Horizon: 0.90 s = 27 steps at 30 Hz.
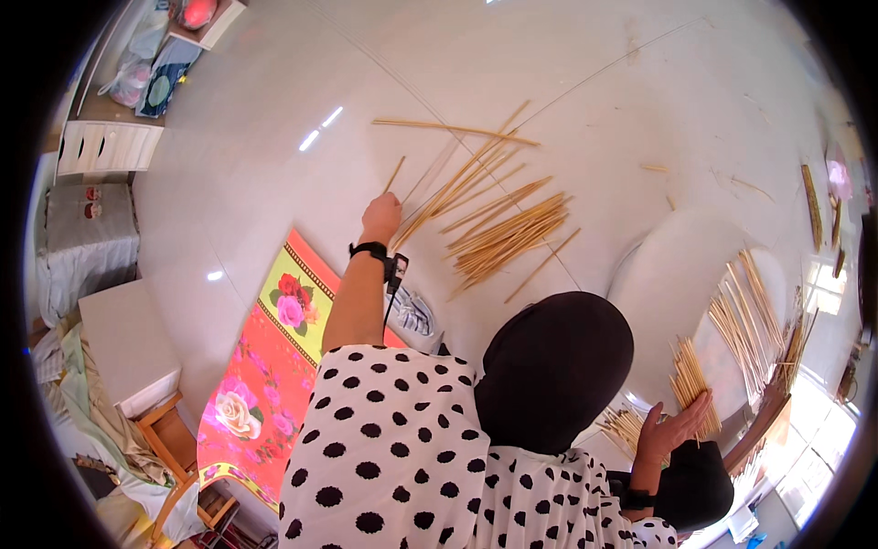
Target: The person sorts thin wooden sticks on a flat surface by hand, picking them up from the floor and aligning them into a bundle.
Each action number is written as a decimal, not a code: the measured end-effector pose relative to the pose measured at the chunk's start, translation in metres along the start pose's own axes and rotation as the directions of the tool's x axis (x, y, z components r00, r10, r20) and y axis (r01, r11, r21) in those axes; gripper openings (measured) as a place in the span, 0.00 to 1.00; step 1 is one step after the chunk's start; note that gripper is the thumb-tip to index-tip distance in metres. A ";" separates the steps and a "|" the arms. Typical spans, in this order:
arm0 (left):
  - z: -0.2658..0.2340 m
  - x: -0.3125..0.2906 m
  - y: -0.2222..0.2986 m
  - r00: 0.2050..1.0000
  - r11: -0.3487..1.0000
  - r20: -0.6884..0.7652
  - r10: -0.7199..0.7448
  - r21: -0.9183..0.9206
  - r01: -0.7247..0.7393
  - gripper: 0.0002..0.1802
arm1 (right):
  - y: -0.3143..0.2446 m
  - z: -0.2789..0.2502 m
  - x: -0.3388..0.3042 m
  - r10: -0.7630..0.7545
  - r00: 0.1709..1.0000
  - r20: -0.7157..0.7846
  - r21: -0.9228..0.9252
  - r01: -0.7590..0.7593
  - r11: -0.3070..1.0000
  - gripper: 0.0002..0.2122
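Note:
My left hand [382, 216] reaches out over the floor, its fingers closed on a thin tan stick [396, 174] that pokes out past the fingertips. To its right, several long loose sticks [466, 178] lie fanned out, with one [425, 124] crossing them at the far end. A denser pile of similar sticks [514, 240] lies nearer to me. At the lower right, my right hand [672, 427] has its fingers stretched out and thumb apart, against an upright-looking bundle of sticks [692, 371]. Part of that bundle is hidden behind the fingers.
A red and yellow floral mat [251, 384] lies left of my body. More sticks [745, 316] rest on a pale rounded surface [654, 265] at right. A white cabinet [110, 148] and wooden chair [169, 435] stand at left. A rounded black shape [558, 371] blocks part of the floor.

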<state>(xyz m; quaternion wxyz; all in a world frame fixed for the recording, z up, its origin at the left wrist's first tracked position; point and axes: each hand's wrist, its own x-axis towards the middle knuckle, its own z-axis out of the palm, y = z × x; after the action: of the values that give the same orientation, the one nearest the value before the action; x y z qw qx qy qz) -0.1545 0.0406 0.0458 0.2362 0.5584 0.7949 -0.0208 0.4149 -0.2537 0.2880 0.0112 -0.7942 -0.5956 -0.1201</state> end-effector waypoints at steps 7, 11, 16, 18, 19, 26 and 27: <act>-0.100 -0.028 0.023 0.869 0.530 0.383 0.314 -0.830 0.174 0.12 | -0.006 0.001 0.001 0.059 0.998 0.024 0.095 -0.061 0.994 0.43; -0.181 -0.062 0.097 0.836 0.560 0.262 0.483 -0.826 -0.065 0.10 | -0.003 0.004 -0.002 0.048 0.999 -0.006 0.115 -0.047 0.992 0.44; -0.269 -0.140 0.231 0.651 0.527 0.022 0.758 -0.609 -0.593 0.09 | -0.004 0.003 0.001 0.103 0.995 0.003 0.248 -0.101 0.964 0.44; -0.297 -0.189 0.287 0.549 0.468 -0.008 0.836 -0.512 -0.720 0.08 | -0.004 0.005 0.002 0.096 0.995 -0.006 0.275 -0.091 0.957 0.44; -0.306 -0.217 0.317 0.489 0.429 -0.020 0.872 -0.449 -0.784 0.07 | -0.005 0.004 0.002 0.109 0.994 -0.020 0.285 -0.099 0.953 0.44; -0.213 -0.301 0.462 -0.019 0.022 0.132 0.991 -0.305 -0.952 0.10 | -0.007 0.012 0.000 0.165 0.983 -0.074 0.319 -0.133 0.938 0.37; -0.191 -0.307 0.471 -0.023 0.023 0.183 0.983 -0.245 -0.969 0.10 | -0.007 0.012 -0.001 0.175 0.980 -0.090 0.332 -0.136 0.934 0.36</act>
<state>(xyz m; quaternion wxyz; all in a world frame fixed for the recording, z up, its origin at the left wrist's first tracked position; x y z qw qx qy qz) 0.2824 0.0052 0.4466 0.3135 0.9370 0.1297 0.0827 0.4101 -0.2502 0.2752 0.1862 -0.8176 -0.5408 -0.0661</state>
